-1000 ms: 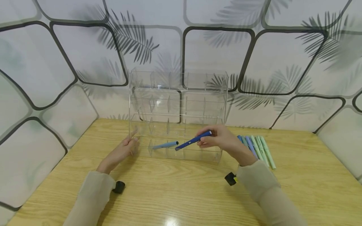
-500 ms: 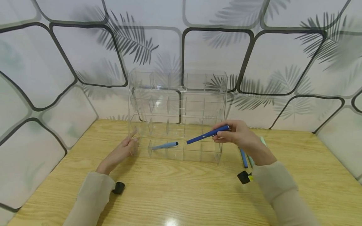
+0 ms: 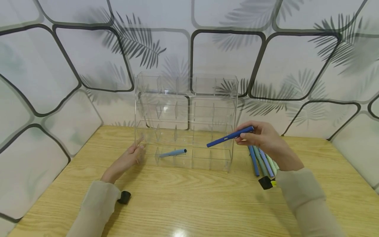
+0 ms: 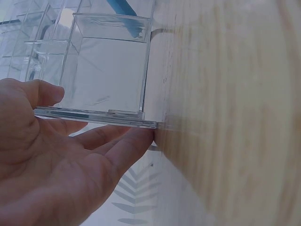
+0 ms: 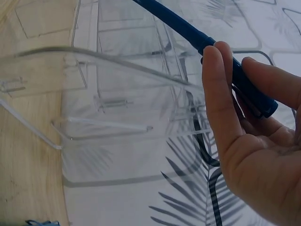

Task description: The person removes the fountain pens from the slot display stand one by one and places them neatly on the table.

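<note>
My right hand (image 3: pixel 263 138) pinches a dark blue pen (image 3: pixel 229 136) between thumb and fingers, near its capped end. The pen slants in front of the right side of a clear acrylic rack (image 3: pixel 183 166), its narrow end pointing left. In the right wrist view, the pen's clip (image 5: pixel 247 100) lies along the fingers. My left hand (image 3: pixel 125 161) holds the rack's left side panel (image 4: pixel 94 117), thumb on one face and fingers on the other. A light blue pen (image 3: pixel 173 152) lies tilted in the rack's bottom tier.
Several blue, lilac and green pens (image 3: pixel 254 161) lie in a row on the wooden table (image 3: pixel 177 204), right of the rack, partly hidden by my right hand. A patterned wall (image 3: pixel 165 42) stands behind the rack, whose upper tiers (image 3: pixel 204 112) have divided compartments.
My right hand has moved right with the dark blue pen, from in front of the rack's bottom tier toward its right side. The left hand has stayed at the panel.
</note>
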A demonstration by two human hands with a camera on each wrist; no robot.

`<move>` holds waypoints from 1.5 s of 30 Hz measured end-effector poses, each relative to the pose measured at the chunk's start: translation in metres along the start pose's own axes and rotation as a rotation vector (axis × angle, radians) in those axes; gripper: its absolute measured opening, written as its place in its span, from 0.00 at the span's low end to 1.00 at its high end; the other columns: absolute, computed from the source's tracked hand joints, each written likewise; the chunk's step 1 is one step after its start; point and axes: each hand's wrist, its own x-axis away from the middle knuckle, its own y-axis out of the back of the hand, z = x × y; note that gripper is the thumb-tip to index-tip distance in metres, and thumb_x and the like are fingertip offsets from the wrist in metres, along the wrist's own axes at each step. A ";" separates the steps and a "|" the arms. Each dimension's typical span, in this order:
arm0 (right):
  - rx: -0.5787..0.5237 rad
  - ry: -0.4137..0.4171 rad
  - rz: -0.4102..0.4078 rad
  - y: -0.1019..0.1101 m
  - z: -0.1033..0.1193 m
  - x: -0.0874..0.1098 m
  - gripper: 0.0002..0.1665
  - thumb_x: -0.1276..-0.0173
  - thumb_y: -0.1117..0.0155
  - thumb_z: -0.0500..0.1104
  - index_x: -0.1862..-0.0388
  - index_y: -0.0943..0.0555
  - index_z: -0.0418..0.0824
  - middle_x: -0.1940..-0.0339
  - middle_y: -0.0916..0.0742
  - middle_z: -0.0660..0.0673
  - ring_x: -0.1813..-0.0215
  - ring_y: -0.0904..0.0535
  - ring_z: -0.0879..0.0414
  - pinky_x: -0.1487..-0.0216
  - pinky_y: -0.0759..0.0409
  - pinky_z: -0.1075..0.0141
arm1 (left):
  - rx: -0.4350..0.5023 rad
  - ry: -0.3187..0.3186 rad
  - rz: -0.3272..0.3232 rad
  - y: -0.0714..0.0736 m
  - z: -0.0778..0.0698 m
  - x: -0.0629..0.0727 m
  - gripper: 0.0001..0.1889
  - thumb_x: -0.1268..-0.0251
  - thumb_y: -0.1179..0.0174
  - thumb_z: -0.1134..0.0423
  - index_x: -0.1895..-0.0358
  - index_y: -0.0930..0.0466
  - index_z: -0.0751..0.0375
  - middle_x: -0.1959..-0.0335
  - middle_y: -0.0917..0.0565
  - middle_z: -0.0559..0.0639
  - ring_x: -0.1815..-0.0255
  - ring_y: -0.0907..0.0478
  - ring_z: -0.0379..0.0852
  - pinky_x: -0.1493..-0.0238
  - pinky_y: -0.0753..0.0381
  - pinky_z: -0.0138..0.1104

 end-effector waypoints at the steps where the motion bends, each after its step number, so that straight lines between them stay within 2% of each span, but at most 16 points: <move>1: 0.003 -0.002 -0.006 0.002 0.001 0.000 0.09 0.26 0.40 0.28 0.51 0.17 0.32 0.59 0.11 0.40 0.58 0.12 0.53 0.51 0.17 0.58 | 0.000 0.001 0.000 0.000 0.000 0.000 0.34 0.13 0.67 0.50 0.17 0.70 0.57 0.20 0.56 0.74 0.24 0.49 0.68 0.37 0.40 0.58; 10: 0.051 -0.040 -0.063 0.019 0.008 0.004 0.10 0.26 0.38 0.30 0.48 0.21 0.31 0.58 0.11 0.42 0.59 0.13 0.53 0.53 0.16 0.58 | 0.008 0.002 0.004 0.000 -0.001 0.001 0.34 0.13 0.67 0.50 0.17 0.67 0.61 0.19 0.61 0.71 0.22 0.57 0.70 0.31 0.49 0.65; 13: 0.069 -0.043 -0.076 0.026 0.009 0.005 0.10 0.26 0.39 0.30 0.47 0.22 0.32 0.56 0.11 0.43 0.60 0.13 0.52 0.55 0.15 0.58 | -0.001 0.002 0.002 0.000 -0.002 0.001 0.34 0.13 0.67 0.50 0.17 0.67 0.62 0.19 0.59 0.72 0.21 0.56 0.70 0.31 0.47 0.64; 19: 0.090 -0.048 -0.102 0.037 0.010 0.008 0.11 0.25 0.39 0.30 0.47 0.22 0.36 0.55 0.10 0.45 0.59 0.13 0.53 0.57 0.16 0.62 | -0.006 0.008 0.006 0.001 -0.003 0.002 0.34 0.13 0.68 0.49 0.17 0.69 0.58 0.19 0.58 0.72 0.25 0.50 0.68 0.33 0.44 0.62; 22: 0.072 -0.043 -0.110 0.042 0.010 0.009 0.10 0.25 0.39 0.29 0.48 0.22 0.36 0.56 0.10 0.44 0.56 0.13 0.53 0.55 0.16 0.61 | -0.020 0.009 -0.003 0.001 -0.003 0.001 0.34 0.13 0.67 0.49 0.17 0.69 0.57 0.19 0.56 0.72 0.28 0.46 0.67 0.37 0.41 0.60; 24: 0.062 -0.050 -0.114 0.046 0.010 0.010 0.08 0.25 0.39 0.29 0.50 0.21 0.36 0.56 0.10 0.43 0.55 0.13 0.53 0.54 0.16 0.61 | -0.030 0.012 -0.008 0.001 -0.003 0.000 0.34 0.13 0.67 0.48 0.17 0.69 0.56 0.19 0.55 0.72 0.26 0.46 0.67 0.35 0.40 0.60; 31: 0.018 -0.105 -0.151 0.064 0.006 0.016 0.07 0.26 0.39 0.29 0.55 0.23 0.39 0.58 0.10 0.45 0.56 0.13 0.53 0.56 0.15 0.57 | -0.053 0.022 -0.026 0.002 -0.003 -0.002 0.35 0.14 0.66 0.47 0.16 0.68 0.56 0.20 0.52 0.71 0.33 0.39 0.65 0.41 0.35 0.53; 38: -0.053 -0.101 -0.176 0.082 -0.003 0.021 0.09 0.25 0.42 0.26 0.57 0.23 0.39 0.61 0.10 0.44 0.56 0.13 0.53 0.58 0.15 0.58 | -0.036 0.015 -0.023 0.001 -0.002 0.000 0.35 0.14 0.66 0.48 0.17 0.69 0.56 0.20 0.51 0.72 0.36 0.37 0.63 0.40 0.36 0.54; 40: -0.064 -0.109 -0.190 0.086 -0.005 0.024 0.10 0.25 0.43 0.27 0.57 0.23 0.40 0.61 0.10 0.44 0.56 0.13 0.54 0.58 0.15 0.58 | -0.038 0.019 -0.019 0.001 -0.001 0.000 0.35 0.14 0.66 0.47 0.17 0.69 0.56 0.20 0.51 0.72 0.34 0.37 0.64 0.38 0.37 0.55; 45: -0.008 -0.157 -0.252 0.097 -0.010 0.029 0.09 0.24 0.41 0.30 0.54 0.23 0.43 0.60 0.13 0.51 0.57 0.16 0.58 0.58 0.15 0.61 | -0.032 0.014 -0.024 0.000 0.000 -0.001 0.34 0.13 0.66 0.50 0.17 0.68 0.57 0.20 0.52 0.72 0.33 0.39 0.65 0.40 0.34 0.53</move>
